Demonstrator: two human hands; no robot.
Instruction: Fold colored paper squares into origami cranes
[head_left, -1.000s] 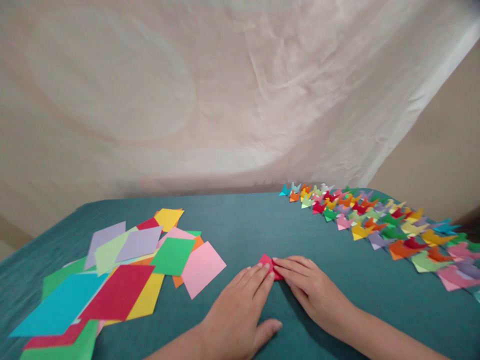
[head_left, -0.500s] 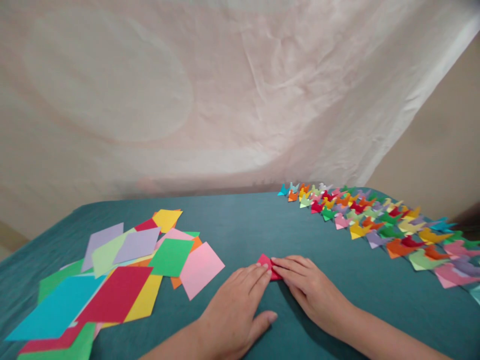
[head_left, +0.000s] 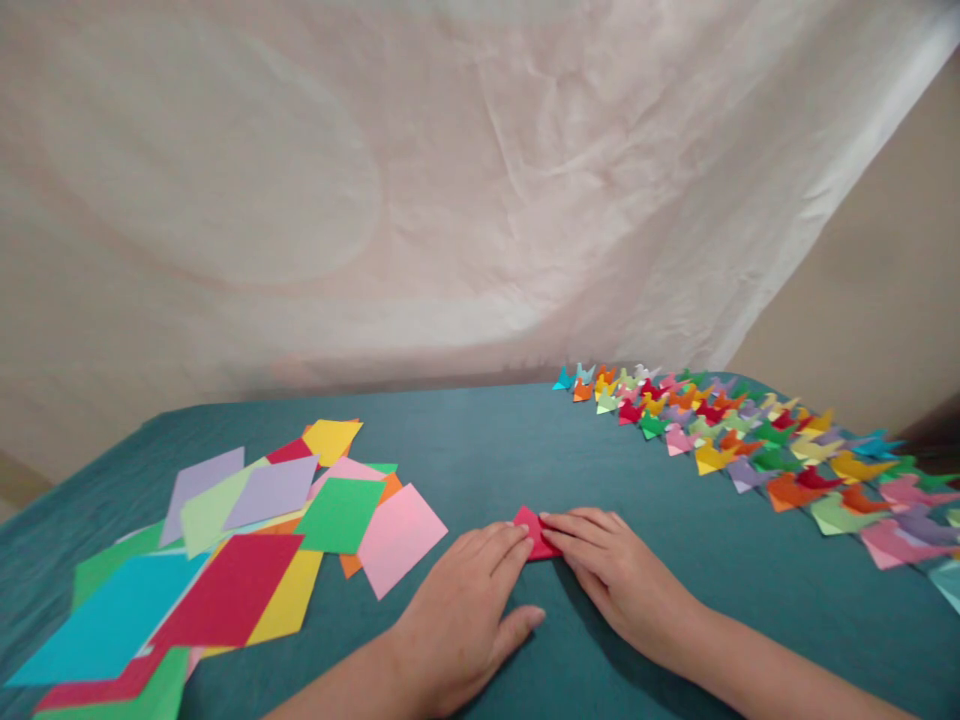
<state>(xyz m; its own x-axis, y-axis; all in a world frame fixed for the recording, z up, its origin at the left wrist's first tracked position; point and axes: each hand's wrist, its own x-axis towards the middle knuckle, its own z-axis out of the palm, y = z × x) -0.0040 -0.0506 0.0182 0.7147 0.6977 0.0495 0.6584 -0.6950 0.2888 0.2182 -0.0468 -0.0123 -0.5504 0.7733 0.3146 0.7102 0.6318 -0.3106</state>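
Teal cloth-covered table (head_left: 465, 440), wrinkled pale drape (head_left: 300, 200) behind. Flat paper squares (head_left: 232, 590) left, pointy folded birds (head_left: 716, 458) right. Small folded red paper (head_left: 541, 548) on the table before you: your left hand (head_left: 465, 605) presses it flat, thumb apart; right hand (head_left: 619, 580) touches it with fingertips, can't tell if pinching.

Teal-covered bench (head_left: 465, 450): overlapping multicol. paper sheets (head_left: 238, 585) L, small folded red paper (head_left: 541, 547) nr ctr, rows of folded paper birds (head_left: 776, 459) R.
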